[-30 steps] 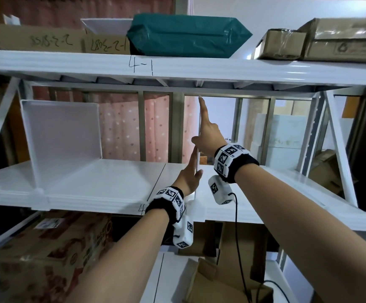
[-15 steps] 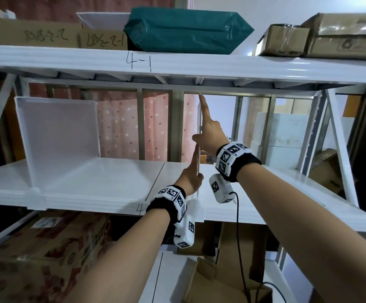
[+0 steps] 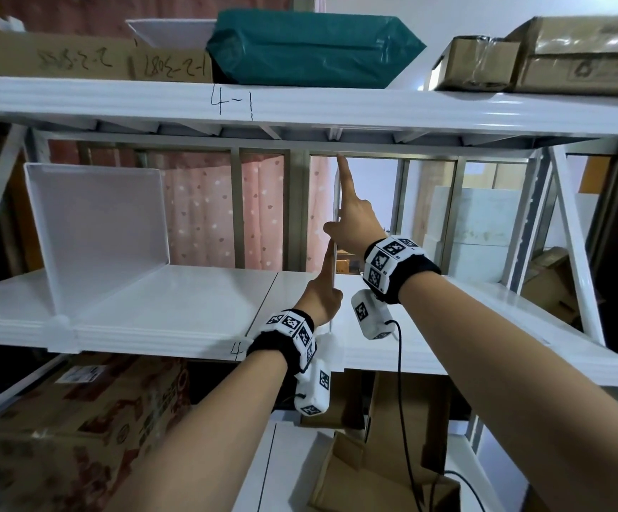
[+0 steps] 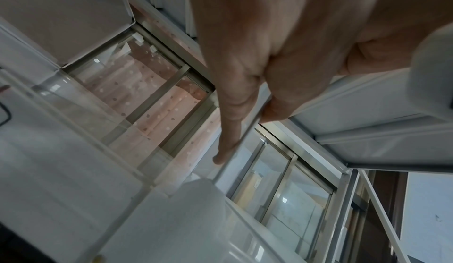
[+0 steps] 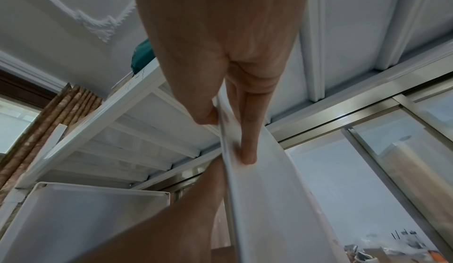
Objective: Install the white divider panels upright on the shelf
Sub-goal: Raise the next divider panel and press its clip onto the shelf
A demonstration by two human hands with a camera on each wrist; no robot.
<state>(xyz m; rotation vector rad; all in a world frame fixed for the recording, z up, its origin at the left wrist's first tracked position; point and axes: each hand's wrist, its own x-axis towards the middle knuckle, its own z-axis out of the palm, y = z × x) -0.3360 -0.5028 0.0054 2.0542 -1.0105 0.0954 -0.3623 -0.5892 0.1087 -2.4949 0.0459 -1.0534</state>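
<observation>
A white divider panel (image 3: 334,201) stands upright on the middle shelf (image 3: 189,308), edge-on to me in the head view. My left hand (image 3: 322,293) pinches its near edge low down, index finger (image 4: 230,131) straight along the left face, thumb (image 4: 277,110) on the other side. Higher up, my right hand (image 3: 351,219) holds the same panel (image 5: 269,189), thumb (image 5: 206,116) on the left and index finger (image 5: 247,147) pointing up the right face toward the upper shelf (image 3: 337,109). A second divider panel (image 3: 97,230) stands upright at the shelf's left.
Cardboard boxes (image 3: 558,57) and a teal package (image 3: 311,49) sit on the upper shelf. More boxes (image 3: 78,430) lie below the middle shelf. White diagonal braces (image 3: 573,245) frame the right end. A black cable (image 3: 403,400) hangs from my right wrist.
Both hands keep the same hold on the panel. Only my view has shifted slightly.
</observation>
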